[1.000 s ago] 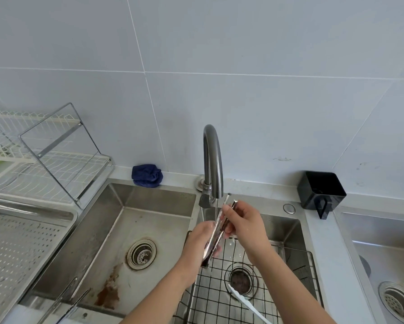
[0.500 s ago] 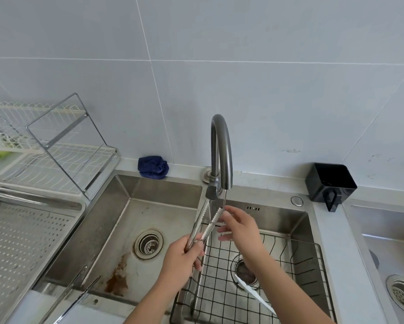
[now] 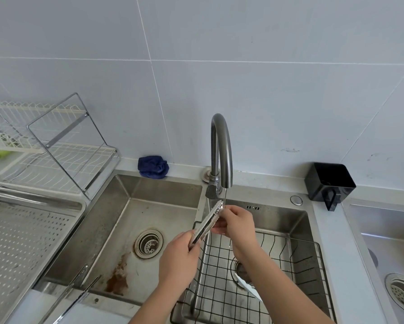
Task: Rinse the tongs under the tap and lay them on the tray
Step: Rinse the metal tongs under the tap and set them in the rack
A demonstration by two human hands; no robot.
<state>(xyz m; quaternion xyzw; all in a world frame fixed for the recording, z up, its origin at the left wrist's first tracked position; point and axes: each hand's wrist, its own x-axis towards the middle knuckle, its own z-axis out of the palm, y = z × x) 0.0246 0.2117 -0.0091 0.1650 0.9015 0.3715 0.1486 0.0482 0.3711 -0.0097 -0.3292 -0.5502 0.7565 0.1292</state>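
The metal tongs (image 3: 207, 224) slant up to the right, their toothed tips just under the spout of the curved tap (image 3: 221, 150), where a thin stream of water runs. My left hand (image 3: 181, 256) grips the handle end, low and to the left. Near the tips, my right hand (image 3: 237, 222) has its fingers curled round the arms. The perforated steel tray (image 3: 21, 242) lies at the far left, beside the left sink basin.
A black wire basket (image 3: 278, 277) sits in the middle basin with a white utensil (image 3: 249, 287) in it. Another pair of tongs (image 3: 79, 291) rests on the left basin's front edge. A blue cloth (image 3: 153, 166), a black holder (image 3: 328, 182) and a dish rack (image 3: 56, 155) stand along the wall.
My right hand has closed round the tongs' arms, which were spread half a second ago and now lie together. The tongs tilt lower, tips still under the stream.
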